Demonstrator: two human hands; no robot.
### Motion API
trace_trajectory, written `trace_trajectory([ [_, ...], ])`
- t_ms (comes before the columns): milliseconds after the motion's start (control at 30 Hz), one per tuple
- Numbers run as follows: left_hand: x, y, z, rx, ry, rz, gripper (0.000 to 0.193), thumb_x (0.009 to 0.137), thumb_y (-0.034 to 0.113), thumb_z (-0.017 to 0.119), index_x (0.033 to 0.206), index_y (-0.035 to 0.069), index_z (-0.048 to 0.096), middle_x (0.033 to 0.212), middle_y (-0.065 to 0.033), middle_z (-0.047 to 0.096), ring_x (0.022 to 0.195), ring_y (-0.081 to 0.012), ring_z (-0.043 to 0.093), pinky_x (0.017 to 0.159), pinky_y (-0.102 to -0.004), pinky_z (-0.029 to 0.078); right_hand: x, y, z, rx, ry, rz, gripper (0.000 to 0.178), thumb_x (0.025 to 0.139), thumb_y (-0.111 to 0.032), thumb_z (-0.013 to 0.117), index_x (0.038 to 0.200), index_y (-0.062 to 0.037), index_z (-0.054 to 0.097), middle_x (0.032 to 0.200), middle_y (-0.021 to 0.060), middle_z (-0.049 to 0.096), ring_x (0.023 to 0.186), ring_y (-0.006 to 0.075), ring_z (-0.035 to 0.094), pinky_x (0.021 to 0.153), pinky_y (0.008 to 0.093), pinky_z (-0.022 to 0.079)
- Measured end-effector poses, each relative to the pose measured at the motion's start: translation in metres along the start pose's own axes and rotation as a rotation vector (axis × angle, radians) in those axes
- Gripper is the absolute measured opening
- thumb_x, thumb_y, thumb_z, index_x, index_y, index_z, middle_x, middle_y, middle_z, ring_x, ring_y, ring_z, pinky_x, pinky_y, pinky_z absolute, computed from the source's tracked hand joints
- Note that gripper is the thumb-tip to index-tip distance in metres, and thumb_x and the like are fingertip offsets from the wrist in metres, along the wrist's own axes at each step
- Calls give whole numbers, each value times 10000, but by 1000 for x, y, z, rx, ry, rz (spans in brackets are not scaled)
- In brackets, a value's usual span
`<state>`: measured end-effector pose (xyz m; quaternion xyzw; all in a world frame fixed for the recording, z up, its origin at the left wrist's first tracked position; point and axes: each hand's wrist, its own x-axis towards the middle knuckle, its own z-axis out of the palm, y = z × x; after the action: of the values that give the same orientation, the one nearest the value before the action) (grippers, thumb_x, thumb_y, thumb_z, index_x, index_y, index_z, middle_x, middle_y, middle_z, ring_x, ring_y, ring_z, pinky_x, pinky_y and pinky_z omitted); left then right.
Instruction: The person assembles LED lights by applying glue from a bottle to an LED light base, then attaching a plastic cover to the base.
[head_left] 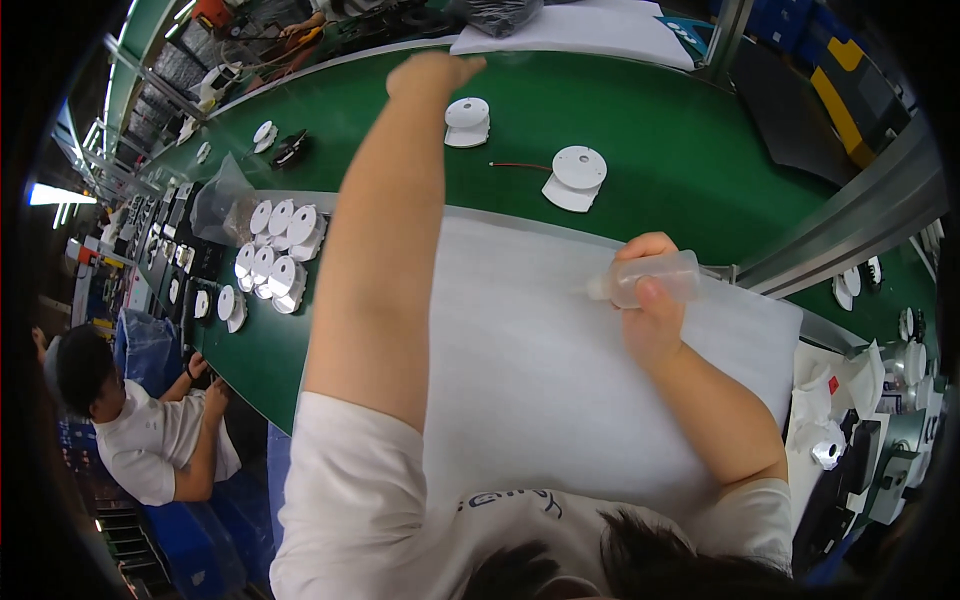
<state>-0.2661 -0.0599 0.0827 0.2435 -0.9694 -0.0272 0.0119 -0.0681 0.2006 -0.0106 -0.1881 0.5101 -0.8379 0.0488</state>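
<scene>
My right hand (pixel 655 325) is wrapped around a translucent squeeze bottle (pixel 655 279) with a narrow nozzle. The bottle lies sideways above the white work mat, its tip pointing left. My left arm stretches far across the green surface, and my left hand (pixel 430 75) is near its far edge. The fingers there reach to the right, partly hidden by the hand, and I see nothing held in them. Close by is a round white plastic part (pixel 467 120). Another white part (pixel 577 177) with a thin red wire sits further right.
The white mat (pixel 540 370) covers the bench in front of me. Several white parts (pixel 283 255) stand grouped at left beside a clear plastic bag (pixel 222 205). A metal post (pixel 850 230) rises at right. A co-worker (pixel 150 420) sits at the left.
</scene>
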Motion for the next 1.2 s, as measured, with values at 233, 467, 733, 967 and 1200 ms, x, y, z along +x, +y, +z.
trace_trajectory([
  [233, -21, 12, 43, -64, -147, -3, 493, 668, 453, 578, 1040, 130, 601, 1068, -68, 578, 975, -225, 561, 743, -316, 472, -3, 8, 5, 6, 13, -34, 394, 689, -329, 619, 909, -34, 478, 850, 45, 490, 779, 107, 456, 679, 250, 378],
  [467, -58, -4, 36, -385, 45, 164, 659, 613, 462, 634, 1059, -6, 506, 970, -179, 580, 891, -264, 582, 719, -357, 481, -6, 6, -1, -19, -16, -28, 390, 703, -328, 602, 917, -29, 473, 873, 47, 482, 793, 107, 448, 702, 249, 370],
  [733, -218, -59, 49, -1659, 54, 589, 627, 632, -8, 656, 1164, 38, 328, 1165, -187, 376, 985, -253, 496, 776, -358, 464, -7, -15, 16, -18, -5, -202, 403, 731, -337, 601, 946, -29, 454, 863, 47, 481, 743, 97, 458, 642, 229, 388],
  [967, -246, -83, 86, -1484, -72, 908, 522, 608, -18, 650, 1077, 123, 467, 1109, -233, 435, 956, -363, 496, 762, -426, 455, -14, -62, 26, -356, -295, -584, 559, 678, -434, 668, 1025, -115, 366, 770, 68, 471, 617, 166, 444, 544, 286, 329],
  [1200, -247, -76, 72, -964, 538, 1291, 511, 622, 0, 658, 1050, 176, 443, 1094, -189, 451, 881, -381, 505, 666, -437, 489, -21, -78, 29, -727, -484, -594, 516, 716, -440, 634, 1042, -168, 341, 798, 61, 477, 630, 182, 462, 578, 330, 328],
])
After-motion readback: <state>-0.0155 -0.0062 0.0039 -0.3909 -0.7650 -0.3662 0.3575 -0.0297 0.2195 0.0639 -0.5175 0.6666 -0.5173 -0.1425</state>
